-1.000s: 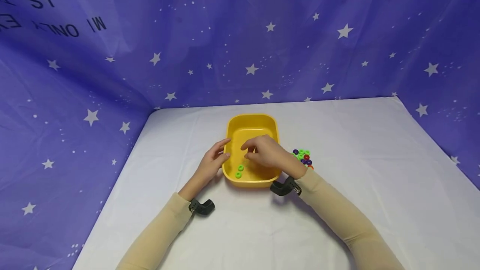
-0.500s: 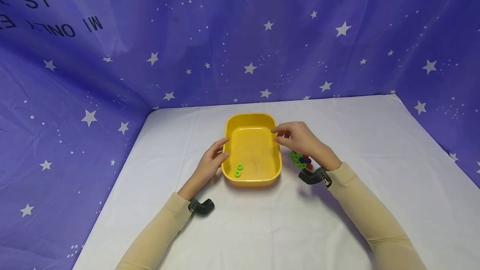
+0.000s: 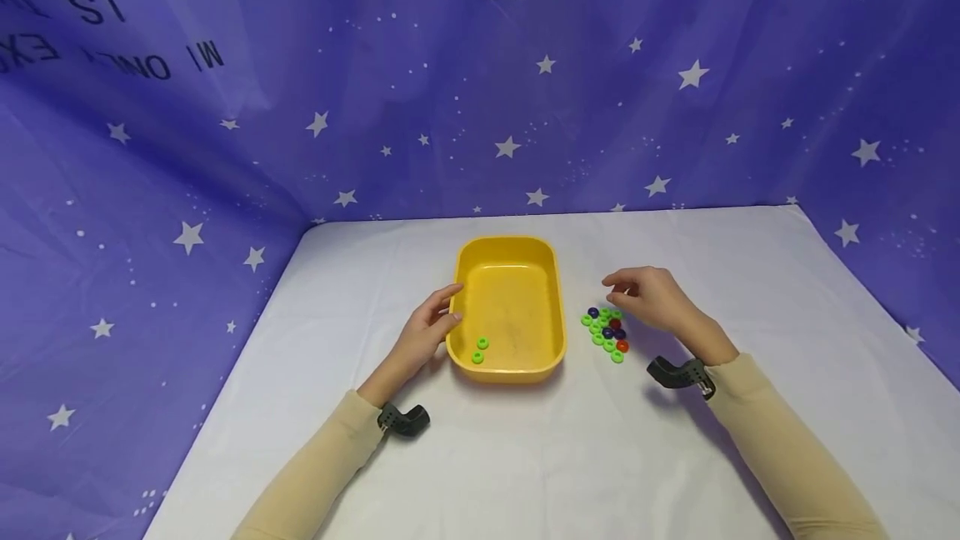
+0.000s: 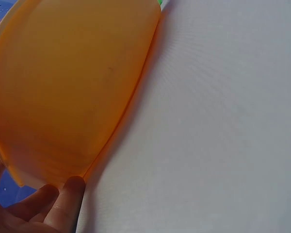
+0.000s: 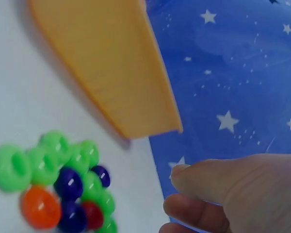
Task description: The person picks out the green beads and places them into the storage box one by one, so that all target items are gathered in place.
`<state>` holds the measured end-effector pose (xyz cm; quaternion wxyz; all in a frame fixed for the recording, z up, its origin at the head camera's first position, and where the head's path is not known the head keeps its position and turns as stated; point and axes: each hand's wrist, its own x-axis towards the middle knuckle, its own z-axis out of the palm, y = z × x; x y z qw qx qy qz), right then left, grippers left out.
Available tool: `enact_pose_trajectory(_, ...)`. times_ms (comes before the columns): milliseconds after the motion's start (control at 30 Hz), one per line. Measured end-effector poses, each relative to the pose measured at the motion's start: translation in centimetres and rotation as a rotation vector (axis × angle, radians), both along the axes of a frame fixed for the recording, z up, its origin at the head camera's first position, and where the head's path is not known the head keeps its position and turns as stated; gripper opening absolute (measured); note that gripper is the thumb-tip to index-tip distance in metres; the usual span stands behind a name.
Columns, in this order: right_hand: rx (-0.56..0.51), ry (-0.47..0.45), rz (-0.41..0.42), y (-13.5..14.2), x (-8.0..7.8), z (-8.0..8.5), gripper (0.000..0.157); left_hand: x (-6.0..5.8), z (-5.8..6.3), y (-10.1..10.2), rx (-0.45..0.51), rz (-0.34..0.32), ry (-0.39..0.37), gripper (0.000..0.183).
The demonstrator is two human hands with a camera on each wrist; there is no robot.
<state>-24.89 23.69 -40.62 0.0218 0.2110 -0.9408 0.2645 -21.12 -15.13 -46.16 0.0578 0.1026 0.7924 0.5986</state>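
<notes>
- Left hand (image 3: 420, 332), loosely open, touches the yellow tray (image 3: 510, 298), likely steadying it near the tabletop's (image 3: 487, 465) far edge.
- Right hand (image 3: 654, 300), half-open, apparently holding nothing, hovers beside loose beads (image 3: 608, 333), grouped toward the right edge, perhaps for reach.

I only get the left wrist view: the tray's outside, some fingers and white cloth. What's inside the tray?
Observer: Two green beads lie in the yellow tray, near its close left corner.
Operator: Any more beads outside it?
Observer: Yes, a bead cluster in green, dark blue, red and orange lies on the white cloth, just right of the tray.
Operator: Is the right hand carrying a bead?
Observer: As far as the head and right wrist views show, no bead is visible in the right hand.
</notes>
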Motion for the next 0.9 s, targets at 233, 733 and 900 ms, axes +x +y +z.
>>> enact_pose_trajectory(233, 0.003, -0.032, -0.032, 1.1, -0.3, -0.8, 0.027, -0.2, 0.3, 0.1, -0.007, 0.008, 0.001, 0.053)
enact_pose_trajectory(733, 0.046, -0.135, -0.042, 2.0, -0.1, -3.0, 0.030, -0.2, -0.1, 0.1, -0.009, -0.002, -0.009, 0.053)
enact_pose_trajectory(900, 0.054, -0.142, -0.024, 1.9, -0.2, -3.3, 0.031, 0.0, -0.1, 0.1, -0.009, 0.003, -0.006, 0.053)
